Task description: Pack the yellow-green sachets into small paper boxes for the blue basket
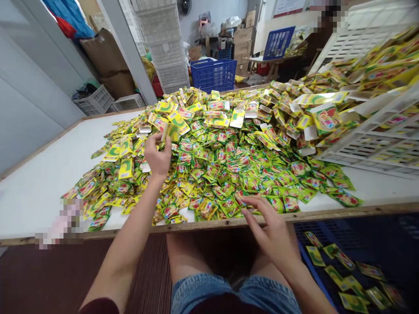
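Head view: the left hand (158,156) is raised over the heap of sachets (229,165), fingers pinched on one small yellow-green sachet (170,131) held just above the pile. It is blurred, so its print cannot be read. The right hand (266,229) lies at the near edge of the worktop (39,187), fingers spread flat and touching the nearest sachets; it grips nothing that can be seen.

The sachets look light, thin and limp, with a glossy film that is likely slippery. A pinch at an edge or corner between thumb and fingertip should do, and they seem unlikely to break, though a flat one lying on others may need sliding free first.

Counts: the sachets on the worktop are far too many to count, several hundred at a guess. One is in the left hand. Mixed in at the far side are larger flat card packs (325,118), too jumbled to count. A white crate (376,144) lies tipped at the right, spilling more. Below the worktop edge, a dark blue bin (376,244) holds about ten loose sachets. Beyond the worktop stand two blue baskets (213,73) and a stack of white crates (165,43).
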### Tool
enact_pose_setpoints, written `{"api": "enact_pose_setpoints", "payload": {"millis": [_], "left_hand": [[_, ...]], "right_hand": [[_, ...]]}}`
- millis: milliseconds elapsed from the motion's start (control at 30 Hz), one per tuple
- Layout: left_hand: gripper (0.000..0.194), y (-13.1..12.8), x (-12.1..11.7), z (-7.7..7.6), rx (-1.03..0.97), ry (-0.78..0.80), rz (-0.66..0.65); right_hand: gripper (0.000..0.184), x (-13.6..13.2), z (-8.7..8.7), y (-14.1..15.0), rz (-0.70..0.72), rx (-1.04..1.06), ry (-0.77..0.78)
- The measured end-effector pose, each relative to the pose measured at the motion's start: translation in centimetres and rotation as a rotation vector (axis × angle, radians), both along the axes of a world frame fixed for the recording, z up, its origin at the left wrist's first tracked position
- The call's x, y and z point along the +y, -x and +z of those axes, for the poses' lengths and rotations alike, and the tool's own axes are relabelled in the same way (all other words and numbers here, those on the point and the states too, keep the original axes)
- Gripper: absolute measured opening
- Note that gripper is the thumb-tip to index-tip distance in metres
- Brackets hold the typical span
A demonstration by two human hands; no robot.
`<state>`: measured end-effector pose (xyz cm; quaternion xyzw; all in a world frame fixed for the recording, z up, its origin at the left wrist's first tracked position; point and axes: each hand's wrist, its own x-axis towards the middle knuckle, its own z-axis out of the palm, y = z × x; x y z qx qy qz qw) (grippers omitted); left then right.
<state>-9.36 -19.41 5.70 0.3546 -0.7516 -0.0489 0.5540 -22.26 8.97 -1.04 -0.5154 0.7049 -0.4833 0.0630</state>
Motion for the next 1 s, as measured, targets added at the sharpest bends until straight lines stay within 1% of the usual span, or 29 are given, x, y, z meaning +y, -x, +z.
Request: {"api": "enact_pose_setpoints", "payload": {"millis": [33, 67, 100, 133, 167, 200, 233, 267, 333, 367, 400, 433, 467, 500, 533, 600, 633, 667, 700, 767, 833, 900, 933, 1000], "left_hand": [[0.015, 0.0, 2.9, -0.2, 0.045, -0.043, -0.03], [0.014, 0.0, 5.9, -0.5, 0.032, -0.121, -0.119], [0.012, -0.1, 8.9, -1.1, -0.012, -0.218, -0.241], [0.011, -0.2, 11.6, -1.9, -0.036, -0.32, -0.345], [0.009, -0.4, 13.8, -2.7, -0.023, -0.427, -0.426], [0.01, -0.7, 15.6, -3.6, 0.021, -0.52, -0.494], [0.016, -1.1, 16.7, -4.5, 0.098, -0.591, -0.525], [0.028, -1.6, 17.4, -5.4, 0.183, -0.662, -0.549], [0.05, -2.8, 17.7, -7.0, 0.292, -0.889, -0.621], [0.053, -3.5, 17.5, -7.7, 0.312, -1.038, -0.672], [0.053, -4.2, 17.3, -8.3, 0.329, -1.177, -0.716], [0.05, -4.8, 17.1, -8.8, 0.368, -1.282, -0.731], [0.048, -5.4, 17.0, -9.2, 0.427, -1.351, -0.719], [0.046, -5.8, 16.9, -9.4, 0.498, -1.38, -0.684], [0.044, -6.2, 16.9, -9.6, 0.566, -1.39, -0.645], [0.04, -6.5, 17.0, -9.5, 0.659, -1.385, -0.586], [0.038, -6.6, 17.0, -9.4, 0.677, -1.382, -0.574], [0.035, -6.6, 17.0, -9.2, 0.679, -1.385, -0.574], [0.033, -6.6, 17.1, -9.1, 0.676, -1.386, -0.576], [0.028, -6.7, 16.9, -8.9, 0.676, -1.372, -0.58], [0.026, -6.8, 16.6, -9.0, 0.684, -1.365, -0.596], [0.027, -6.9, 16.3, -9.3, 0.678, -1.377, -0.617], [0.028, -6.8, 16.1, -9.5, 0.664, -1.396, -0.627], [0.03, -6.4, 16.1, -9.8, 0.633, -1.445, -0.642]], "right_hand": [[0.032, -0.8, 0.1, -0.5, -0.008, 0.02, 0.041], [0.043, -1.6, 0.1, -0.9, -0.008, 0.042, 0.069], [0.053, -2.3, 0.0, -1.4, 0.001, 0.06, 0.086], [0.059, -2.9, -0.2, -1.9, 0.021, 0.07, 0.091], [0.061, -3.4, -0.4, -2.3, 0.055, 0.065, 0.082], [0.059, -3.6, -0.7, -2.6, 0.113, 0.044, 0.062], [0.055, -3.7, -1.0, -3.0, 0.19, 0.004, 0.03], [0.049, -3.6, -1.2, -3.4, 0.29, -0.049, -0.012], [0.035, -3.1, -1.5, -4.0, 0.503, -0.175, -0.104], [0.026, -2.9, -1.7, -4.2, 0.581, -0.229, -0.143], [0.018, -2.8, -1.8, -4.4, 0.635, -0.267, -0.173], [0.013, -2.9, -1.9, -4.5, 0.665, -0.288, -0.19], [0.013, -3.2, -2.1, -4.5, 0.664, -0.297, -0.195], [0.015, -3.6, -2.4, -4.5, 0.612, -0.292, -0.185], [0.015, -4.3, -2.8, -4.4, 0.515, -0.263, -0.169], [0.012, -5.8, -3.8, -4.4, 0.222, -0.14, -0.145], [0.016, -6.5, -4.4, -4.5, 0.081, -0.055, -0.149], [0.019, -7.1, -4.9, -4.5, -0.018, 0.029, -0.164], [0.018, -7.4, -5.4, -4.6, -0.056, 0.094, -0.183], [0.011, -7.3, -5.8, -4.2, -0.009, 0.121, -0.192], [0.006, -6.4, -5.5, -2.8, 0.068, 0.067, -0.151], [0.004, -5.3, -4.5, -0.5, 0.15, 0.06, -0.124], [0.005, -4.9, -4.0, 0.8, 0.204, 0.1, -0.139], [0.008, -4.7, -2.9, 3.0, 0.333, 0.245, -0.24]]}}
